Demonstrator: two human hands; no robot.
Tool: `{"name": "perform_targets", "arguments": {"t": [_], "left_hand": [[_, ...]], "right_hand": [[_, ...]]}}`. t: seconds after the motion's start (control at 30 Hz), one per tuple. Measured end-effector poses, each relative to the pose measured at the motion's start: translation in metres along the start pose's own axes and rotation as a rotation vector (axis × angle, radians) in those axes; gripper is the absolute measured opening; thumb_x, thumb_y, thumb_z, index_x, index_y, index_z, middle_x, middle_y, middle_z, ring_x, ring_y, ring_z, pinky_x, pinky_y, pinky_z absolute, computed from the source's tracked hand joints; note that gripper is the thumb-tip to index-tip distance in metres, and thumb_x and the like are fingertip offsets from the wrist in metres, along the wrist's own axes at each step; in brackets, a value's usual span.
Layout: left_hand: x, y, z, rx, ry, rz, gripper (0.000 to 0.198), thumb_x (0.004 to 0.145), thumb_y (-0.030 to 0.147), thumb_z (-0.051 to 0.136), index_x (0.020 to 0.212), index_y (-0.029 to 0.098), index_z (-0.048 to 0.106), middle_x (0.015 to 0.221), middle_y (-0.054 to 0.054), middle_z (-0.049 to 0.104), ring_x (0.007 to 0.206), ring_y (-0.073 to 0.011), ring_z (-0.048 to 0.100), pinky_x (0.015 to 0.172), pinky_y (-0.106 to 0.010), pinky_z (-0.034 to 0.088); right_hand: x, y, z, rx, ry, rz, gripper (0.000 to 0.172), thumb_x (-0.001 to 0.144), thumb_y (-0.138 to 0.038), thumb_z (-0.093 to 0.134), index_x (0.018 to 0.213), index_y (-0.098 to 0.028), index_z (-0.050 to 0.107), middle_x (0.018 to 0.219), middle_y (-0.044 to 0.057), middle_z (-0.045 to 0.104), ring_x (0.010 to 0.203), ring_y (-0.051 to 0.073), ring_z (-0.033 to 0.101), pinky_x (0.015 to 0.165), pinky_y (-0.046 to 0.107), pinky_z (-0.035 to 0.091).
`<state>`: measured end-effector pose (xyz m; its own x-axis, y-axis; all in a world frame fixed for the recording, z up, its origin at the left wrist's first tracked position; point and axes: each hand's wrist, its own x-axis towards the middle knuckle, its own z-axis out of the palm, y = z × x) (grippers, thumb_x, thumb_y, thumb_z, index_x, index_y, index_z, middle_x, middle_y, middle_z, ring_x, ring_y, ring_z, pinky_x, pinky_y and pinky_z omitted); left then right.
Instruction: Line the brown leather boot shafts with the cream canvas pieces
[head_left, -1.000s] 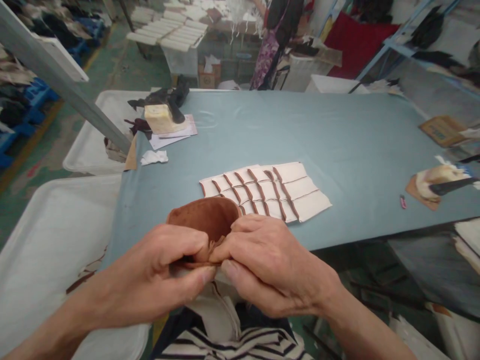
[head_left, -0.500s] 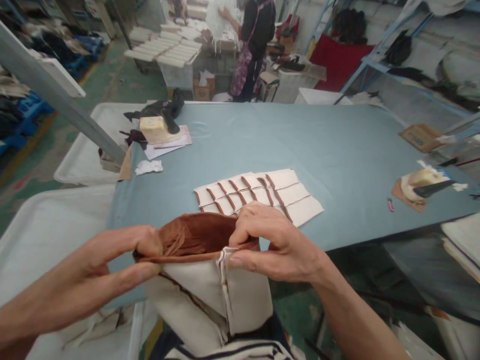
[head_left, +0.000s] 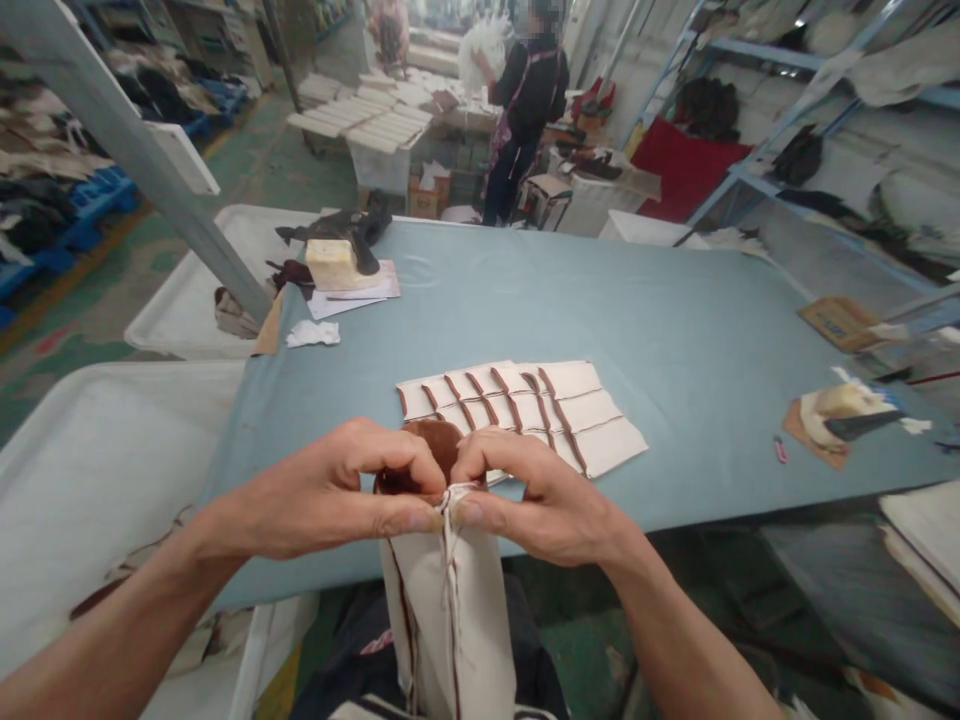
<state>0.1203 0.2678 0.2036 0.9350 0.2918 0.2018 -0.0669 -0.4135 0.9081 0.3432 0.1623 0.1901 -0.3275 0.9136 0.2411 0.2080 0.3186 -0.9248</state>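
Note:
A cream, tube-like sewn piece (head_left: 480, 600) with a brown inner side hangs upright in front of me, its open mouth at the top. Dark seam lines run down its outer face. My left hand (head_left: 337, 495) pinches the rim just left of the raised seam, thumb outside and fingers inside. On the seam's other side, my right hand (head_left: 540, 495) pinches the same rim, the two thumbs almost touching. Just beyond the hands, several similar cream pieces with brown edges (head_left: 600, 430) lie overlapped on the blue-grey table (head_left: 675, 330).
A pale yellow block (head_left: 334, 265) sits on papers at the table's far left, near a crumpled white scrap (head_left: 313, 333). White bins (head_left: 112, 450) stand along the left. To the right are a wrapped roll (head_left: 844, 410) and a cardboard box (head_left: 838, 322). A person (head_left: 525, 110) stands beyond.
My left hand has slid right along the rim to the seam, beside my right hand. The piece's mouth has narrowed and the piece has turned. The view has shifted slightly.

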Motion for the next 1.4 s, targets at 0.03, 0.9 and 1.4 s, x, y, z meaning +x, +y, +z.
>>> {"name": "perform_targets", "arguments": {"t": [0.03, 0.9, 1.4], "left_hand": [[0.0, -0.001, -0.002, -0.012, -0.02, 0.0, 0.01, 0.097, 0.015, 0.073, 0.087, 0.018, 0.074, 0.072, 0.005, 0.07, 0.062, -0.0082, 0.06, 0.062, -0.014, 0.045], [-0.016, 0.007, 0.039, -0.358, 0.226, -0.368, 0.027, 0.095, 0.035, 0.058, 0.074, 0.018, 0.061, 0.068, 0.004, 0.056, 0.058, -0.0105, 0.048, 0.052, -0.02, 0.037], [-0.015, 0.018, 0.029, -0.154, 0.162, -0.236, 0.024, 0.09, 0.024, 0.072, 0.069, 0.017, 0.064, 0.063, 0.007, 0.057, 0.056, -0.0075, 0.045, 0.051, -0.017, 0.034]], "right_hand": [[0.0, 0.001, 0.001, 0.016, -0.002, 0.012, 0.02, 0.102, -0.03, 0.071, 0.087, -0.019, 0.065, 0.083, -0.003, 0.067, 0.077, 0.012, 0.059, 0.074, 0.025, 0.044], [0.002, -0.002, 0.011, 0.126, 0.033, 0.069, 0.026, 0.092, -0.034, 0.078, 0.08, -0.02, 0.059, 0.077, -0.005, 0.058, 0.071, 0.011, 0.05, 0.066, 0.024, 0.038], [0.0, -0.008, 0.029, -0.15, 0.171, -0.089, 0.013, 0.084, -0.022, 0.063, 0.075, -0.022, 0.055, 0.068, -0.005, 0.057, 0.063, 0.011, 0.049, 0.061, 0.025, 0.035]]}}
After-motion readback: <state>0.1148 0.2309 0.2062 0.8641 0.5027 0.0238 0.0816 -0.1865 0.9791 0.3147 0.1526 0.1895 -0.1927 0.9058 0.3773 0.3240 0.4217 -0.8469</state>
